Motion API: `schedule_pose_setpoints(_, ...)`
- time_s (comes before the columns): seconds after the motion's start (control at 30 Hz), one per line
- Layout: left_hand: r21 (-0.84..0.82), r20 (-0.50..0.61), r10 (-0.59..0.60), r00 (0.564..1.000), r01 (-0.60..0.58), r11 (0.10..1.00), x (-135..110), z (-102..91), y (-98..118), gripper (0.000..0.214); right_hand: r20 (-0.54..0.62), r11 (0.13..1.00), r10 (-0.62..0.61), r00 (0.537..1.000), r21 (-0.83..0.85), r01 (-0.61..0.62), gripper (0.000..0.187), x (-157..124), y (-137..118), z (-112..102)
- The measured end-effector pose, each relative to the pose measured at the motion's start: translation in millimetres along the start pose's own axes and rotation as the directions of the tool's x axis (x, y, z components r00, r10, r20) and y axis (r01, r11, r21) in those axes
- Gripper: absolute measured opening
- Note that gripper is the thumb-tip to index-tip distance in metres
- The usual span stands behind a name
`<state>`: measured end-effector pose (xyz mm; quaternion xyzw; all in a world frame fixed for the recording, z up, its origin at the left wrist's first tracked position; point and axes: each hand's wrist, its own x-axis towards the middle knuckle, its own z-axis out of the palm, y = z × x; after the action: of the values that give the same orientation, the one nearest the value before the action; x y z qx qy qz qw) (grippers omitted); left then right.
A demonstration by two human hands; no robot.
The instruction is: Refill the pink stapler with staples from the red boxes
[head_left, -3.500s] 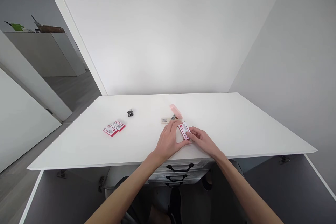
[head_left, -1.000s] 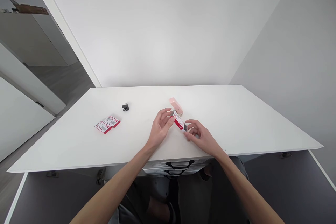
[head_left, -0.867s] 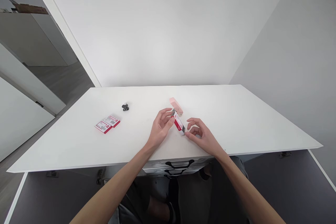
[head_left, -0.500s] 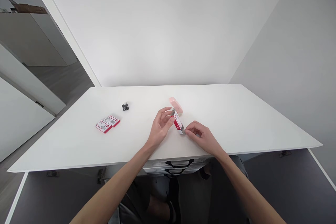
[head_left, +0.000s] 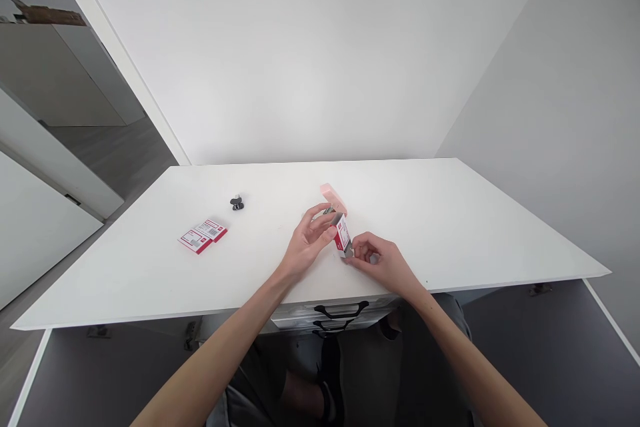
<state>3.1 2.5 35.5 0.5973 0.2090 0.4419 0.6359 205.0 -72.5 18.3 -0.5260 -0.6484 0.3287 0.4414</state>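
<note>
In the head view, my left hand grips a small red-and-white cardboard box between thumb and fingers, just above the table. The box is tilted, and its upper end looks open and grey inside. At its lower end my right hand is closed, thumb and fingertips pinching at the grey end flap; the exact contact is too small to see. Right behind the box lies a pink stapler, partly covered by my left fingers and the box.
Two flat red-and-white boxes lie side by side on the left of the white table. Behind them stands a small black clip-like object. A white wall rises at the table's back edge. Drawers with black handles are below the front edge.
The box has turned more upright, so its open upper end shows more. My right fingertips have shifted slightly left and down at its lower end.
</note>
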Motion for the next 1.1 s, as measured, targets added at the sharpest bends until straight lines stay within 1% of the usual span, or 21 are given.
schedule_pose_setpoints(0.1, -0.007, -0.014, -0.017, 1.0, 0.017, 1.0, 0.6, -1.1, -1.5, 0.054, 0.01, 0.996, -0.051, 0.999, -0.069, 0.051, 0.029, -0.9, 2.2, -0.1)
schedule_pose_setpoints(0.23, -0.067, -0.079, -0.061, 0.995, 0.056, 0.996, 2.2, -2.5, -3.4, 0.055, 0.022, 0.973, -0.12, 0.992, -0.196, 0.122, 0.034, -1.8, 6.8, -0.3)
schedule_pose_setpoints(0.37, -0.122, -0.134, -0.104, 0.985, 0.087, 0.989, 3.5, -1.5, -3.1, 0.056, 0.038, 0.945, -0.158, 0.987, -0.285, 0.162, 0.034, -2.4, 8.2, 0.8)
schedule_pose_setpoints(0.53, -0.137, -0.138, -0.134, 0.981, 0.115, 0.984, 3.6, -1.1, -5.1, 0.055, 0.05, 0.915, -0.181, 0.982, -0.358, 0.187, 0.027, -3.6, 6.0, 2.4)
schedule_pose_setpoints(0.93, -0.129, -0.164, -0.132, 0.977, 0.112, 0.985, 4.3, -1.1, -8.5, 0.047, 0.065, 0.882, -0.225, 0.972, -0.411, 0.232, 0.02, -4.1, 5.7, 4.1)
schedule_pose_setpoints(1.1, -0.118, -0.191, -0.131, 0.973, 0.11, 0.987, 4.8, -1.5, -8.4, 0.048, 0.058, 0.887, -0.2, 0.978, -0.413, 0.206, 0.022, -3.9, 5.4, 4.1)
